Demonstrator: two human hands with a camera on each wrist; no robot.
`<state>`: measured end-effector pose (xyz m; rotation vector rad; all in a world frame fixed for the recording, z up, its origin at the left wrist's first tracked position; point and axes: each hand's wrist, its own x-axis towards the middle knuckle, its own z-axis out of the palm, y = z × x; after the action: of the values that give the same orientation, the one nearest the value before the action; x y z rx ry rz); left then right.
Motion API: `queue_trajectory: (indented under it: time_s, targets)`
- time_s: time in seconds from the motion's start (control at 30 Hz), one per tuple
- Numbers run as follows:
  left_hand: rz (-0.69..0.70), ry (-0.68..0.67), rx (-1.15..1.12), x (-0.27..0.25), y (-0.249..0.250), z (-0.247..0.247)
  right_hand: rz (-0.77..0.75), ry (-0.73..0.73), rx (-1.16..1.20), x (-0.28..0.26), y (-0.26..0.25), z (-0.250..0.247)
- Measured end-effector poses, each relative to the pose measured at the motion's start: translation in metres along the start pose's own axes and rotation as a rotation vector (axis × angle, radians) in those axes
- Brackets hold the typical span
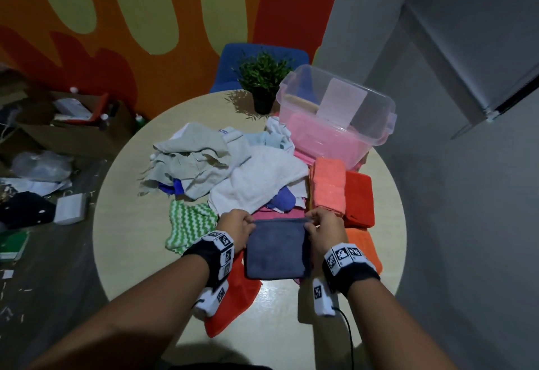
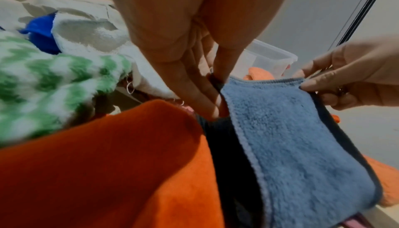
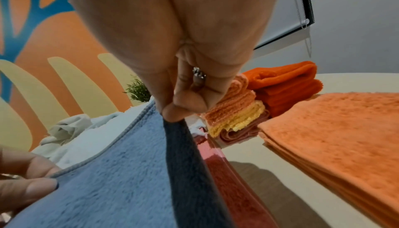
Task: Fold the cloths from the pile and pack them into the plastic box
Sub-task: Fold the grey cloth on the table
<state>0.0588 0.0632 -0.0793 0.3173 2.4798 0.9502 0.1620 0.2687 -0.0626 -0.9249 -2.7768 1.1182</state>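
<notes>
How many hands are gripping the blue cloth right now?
2. The left hand pinches the far left corner of the blue cloth; the right hand pinches the far right corner.

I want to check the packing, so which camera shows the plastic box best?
The head view: the whole plastic box stands at the table's far side, pink cloth inside. The left wrist view catches only a corner behind the left hand. The right wrist view misses it.
</notes>
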Motion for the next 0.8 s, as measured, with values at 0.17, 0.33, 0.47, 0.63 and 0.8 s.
queue_trajectory:
  time_s: [0.17,0.33,0.47,0.63,0.8]
  targets:
    - [-0.019,0.011,0.154,0.02,-0.008,0.012,-0.026,0.068,-0.004,0.011,-0.005,0.009]
    - [0.033,0.043,0.304,0.021,-0.009,0.014,-0.171,-0.197,-0.127,-0.015,0.013,0.026]
    - [0.312,-0.099,0.267,0.006,0.006,0.02,-0.241,-0.484,-0.43,-0.034,0.029,0.042]
    - [0.397,-0.514,0.701,-0.018,-0.002,0.041,-0.38,-0.398,-0.612,-0.038,0.03,0.052]
    - [0.464,-0.356,0.804,-0.024,-0.005,0.046,-0.398,-0.35,-0.532,-0.037,0.029,0.044]
